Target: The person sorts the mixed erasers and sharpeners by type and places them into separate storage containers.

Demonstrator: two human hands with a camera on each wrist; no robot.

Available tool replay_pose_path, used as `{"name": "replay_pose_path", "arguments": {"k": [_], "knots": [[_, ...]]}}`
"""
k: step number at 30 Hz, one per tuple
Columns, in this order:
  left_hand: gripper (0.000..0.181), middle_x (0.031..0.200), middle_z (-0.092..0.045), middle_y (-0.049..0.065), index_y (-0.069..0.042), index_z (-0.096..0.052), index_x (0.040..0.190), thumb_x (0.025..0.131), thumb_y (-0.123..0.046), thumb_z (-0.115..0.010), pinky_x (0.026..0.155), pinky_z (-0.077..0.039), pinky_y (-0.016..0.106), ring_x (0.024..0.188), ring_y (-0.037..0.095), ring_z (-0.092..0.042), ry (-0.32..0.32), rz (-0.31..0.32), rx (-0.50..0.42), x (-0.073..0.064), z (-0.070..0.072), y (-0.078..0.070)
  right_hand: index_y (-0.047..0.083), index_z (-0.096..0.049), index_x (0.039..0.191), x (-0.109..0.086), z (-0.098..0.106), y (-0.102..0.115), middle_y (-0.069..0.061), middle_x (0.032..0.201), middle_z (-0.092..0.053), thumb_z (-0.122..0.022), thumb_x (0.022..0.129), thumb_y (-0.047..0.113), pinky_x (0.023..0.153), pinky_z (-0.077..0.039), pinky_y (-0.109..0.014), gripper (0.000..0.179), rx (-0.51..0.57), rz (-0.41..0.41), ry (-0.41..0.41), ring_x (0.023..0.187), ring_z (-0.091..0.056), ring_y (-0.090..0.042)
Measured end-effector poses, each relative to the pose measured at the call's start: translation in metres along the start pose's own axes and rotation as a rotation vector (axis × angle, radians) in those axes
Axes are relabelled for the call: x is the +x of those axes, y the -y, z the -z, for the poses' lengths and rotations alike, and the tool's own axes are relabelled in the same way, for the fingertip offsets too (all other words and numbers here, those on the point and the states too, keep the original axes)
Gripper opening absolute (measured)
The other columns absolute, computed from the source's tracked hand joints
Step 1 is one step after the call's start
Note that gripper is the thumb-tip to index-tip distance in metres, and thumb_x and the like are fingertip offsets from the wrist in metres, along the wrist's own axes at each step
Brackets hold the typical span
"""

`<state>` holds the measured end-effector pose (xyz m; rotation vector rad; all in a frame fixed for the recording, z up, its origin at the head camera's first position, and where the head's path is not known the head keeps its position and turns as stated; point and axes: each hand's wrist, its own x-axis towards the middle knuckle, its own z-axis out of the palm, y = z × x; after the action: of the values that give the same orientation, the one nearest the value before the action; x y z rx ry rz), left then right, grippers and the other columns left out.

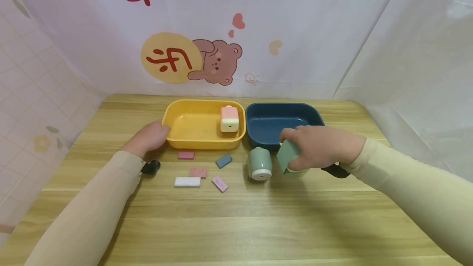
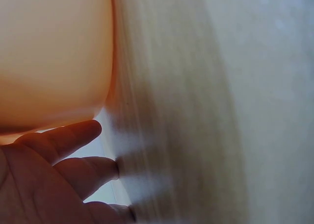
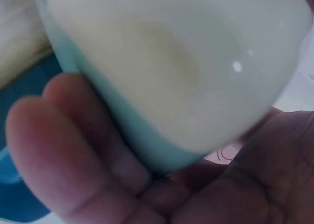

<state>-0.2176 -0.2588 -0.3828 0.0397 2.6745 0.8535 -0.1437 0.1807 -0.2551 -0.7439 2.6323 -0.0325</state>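
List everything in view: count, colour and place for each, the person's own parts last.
Table: 1, wood-toned, across the foreground
Printed cloth: count unclear, mostly white, behind and beside table
Yellow tray: 1, yellow, back of table, left
Blue tray: 1, dark blue, right of yellow tray
Pink block: 1, pink and cream, in yellow tray's right end
Rounded green block: 1, green and white, before blue tray
Held green block: 1, green and white, right of rounded green block
Flat pieces: 5, magenta, slate blue, salmon, white, lilac, before yellow tray
Wrist devices: 2, black, at both wrists
Sleeves: 2, beige, one each side
Left hand: 1, bare, at yellow tray's left end
Right hand: 1, bare, gripping held green block
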Motion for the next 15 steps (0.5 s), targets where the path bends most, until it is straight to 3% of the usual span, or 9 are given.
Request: {"name": "replay_pose_path", "arguments": {"k": [6, 15], "knots": [[0.051, 0.113, -0.056, 0.021, -0.001, -0.052, 0.137, 0.109, -0.033, -0.024, 0.095, -0.043, 0.051, 0.101, 0.034, -0.053, 0.003, 0.0, -0.002, 0.0, 0.0, 0.0, 0.02, -0.059, 0.131, 0.001, 0.011, 0.002, -0.005, 0.103, -0.063, -0.076, 0.084, 0.037, 0.068, -0.048, -0.032, 0.052, 0.042, 0.018, -0.031, 0.09, -0.057, -0.021], [0.051, 0.112, -0.056, 0.02, -0.001, -0.052, 0.136, 0.109, -0.034, -0.024, 0.094, -0.043, 0.05, 0.101, 0.034, -0.054, 0.005, 0.006, 0.0, -0.001, 0.0, -0.001, 0.019, -0.058, 0.134, 0.013, 0.024, 0.014, -0.005, 0.102, -0.063, -0.074, 0.085, 0.035, 0.067, -0.048, -0.032, 0.054, 0.022, 0.037, -0.083, 0.087, -0.058, -0.021]]}}
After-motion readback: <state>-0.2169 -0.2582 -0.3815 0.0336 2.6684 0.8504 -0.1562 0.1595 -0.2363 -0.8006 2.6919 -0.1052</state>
